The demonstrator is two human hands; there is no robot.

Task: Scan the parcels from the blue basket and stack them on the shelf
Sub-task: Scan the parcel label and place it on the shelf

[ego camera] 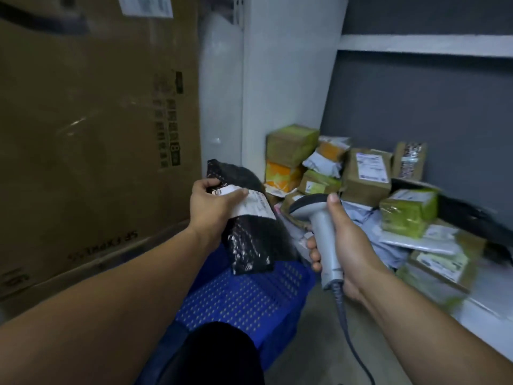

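My left hand (212,205) grips a black plastic parcel (251,240) by its upper part, thumb lying across its white label (256,204). The parcel hangs over the blue perforated basket (244,298) in front of my knee. My right hand (342,240) holds a grey handheld scanner (319,226) by its handle, its head turned left toward the label, a short gap away. Its cable runs down to the floor. Scanned parcels lie piled on the low white shelf (488,304) at right.
A big brown cardboard box (91,134) fills the left side, close to my left arm. Green, orange and brown boxes (366,173) and grey mailers crowd the shelf against a dark wall. A white upright post (286,93) stands behind the basket. Bare grey floor lies between basket and shelf.
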